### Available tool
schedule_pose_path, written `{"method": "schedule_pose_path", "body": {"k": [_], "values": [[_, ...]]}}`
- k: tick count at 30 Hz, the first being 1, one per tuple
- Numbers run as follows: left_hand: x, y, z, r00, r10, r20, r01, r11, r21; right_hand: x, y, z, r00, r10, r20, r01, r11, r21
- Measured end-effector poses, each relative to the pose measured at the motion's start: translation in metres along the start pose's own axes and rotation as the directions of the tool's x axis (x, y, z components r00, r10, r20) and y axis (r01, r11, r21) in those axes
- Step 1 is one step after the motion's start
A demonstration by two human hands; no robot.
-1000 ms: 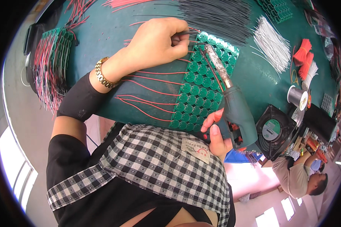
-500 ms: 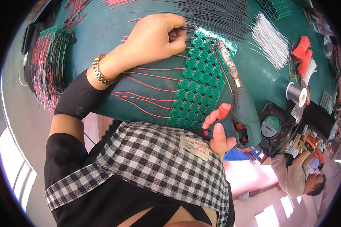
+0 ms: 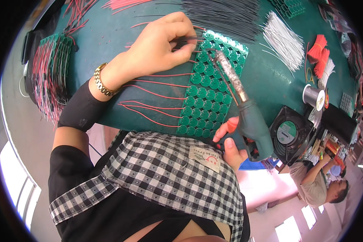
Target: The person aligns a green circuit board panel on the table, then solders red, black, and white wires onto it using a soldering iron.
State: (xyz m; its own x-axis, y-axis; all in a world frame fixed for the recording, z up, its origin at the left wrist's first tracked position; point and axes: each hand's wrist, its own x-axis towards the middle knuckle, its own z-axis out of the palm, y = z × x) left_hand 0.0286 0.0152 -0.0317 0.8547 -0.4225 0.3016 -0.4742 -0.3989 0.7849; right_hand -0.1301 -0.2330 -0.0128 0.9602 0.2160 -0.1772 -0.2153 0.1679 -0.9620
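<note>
A sheet of round green circuit boards [image 3: 205, 93] lies on the table in front of me, with red wires [image 3: 161, 83] running left from its left edge. Black wires [image 3: 184, 38] are pinched between the thumb and fingers of my left hand [image 3: 163, 42], their ends beside the sheet's upper left edge. In my right hand [image 3: 231, 147] is a soldering gun [image 3: 253, 125] with a dark green body and red trigger. Its stained metal barrel slants over the sheet, and the tip is close to the upper left edge; whether it touches cannot be made out.
Bundles of black wires [image 3: 226, 16] and white wires [image 3: 284, 42] lie beyond the sheet. At right are red wire bundles [image 3: 318, 54], a solder spool [image 3: 313, 97] and a black fan [image 3: 291, 135]. Wired boards [image 3: 52, 72] hang at left. Another person [image 3: 316, 181] works at lower right.
The soldering gun's tip has shifted left and toward me, nearer the sheet's left edge. My left hand's wire ends have also come slightly nearer along that edge. The whole view has shifted a little.
</note>
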Motion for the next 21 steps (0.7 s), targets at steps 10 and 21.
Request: {"method": "schedule_pose_path", "body": {"k": [10, 21], "values": [[-0.001, -0.003, 0.003, 0.996, 0.017, 0.086, -0.022, 0.998, 0.063, -0.003, 0.000, 0.002, 0.998, 0.059, -0.006, -0.058, 0.997, 0.040], [0.000, -0.005, 0.005, 0.996, 0.018, 0.085, -0.023, 0.998, 0.053, -0.007, 0.007, 0.001, 0.998, 0.051, -0.047, -0.056, 0.990, -0.129]]}}
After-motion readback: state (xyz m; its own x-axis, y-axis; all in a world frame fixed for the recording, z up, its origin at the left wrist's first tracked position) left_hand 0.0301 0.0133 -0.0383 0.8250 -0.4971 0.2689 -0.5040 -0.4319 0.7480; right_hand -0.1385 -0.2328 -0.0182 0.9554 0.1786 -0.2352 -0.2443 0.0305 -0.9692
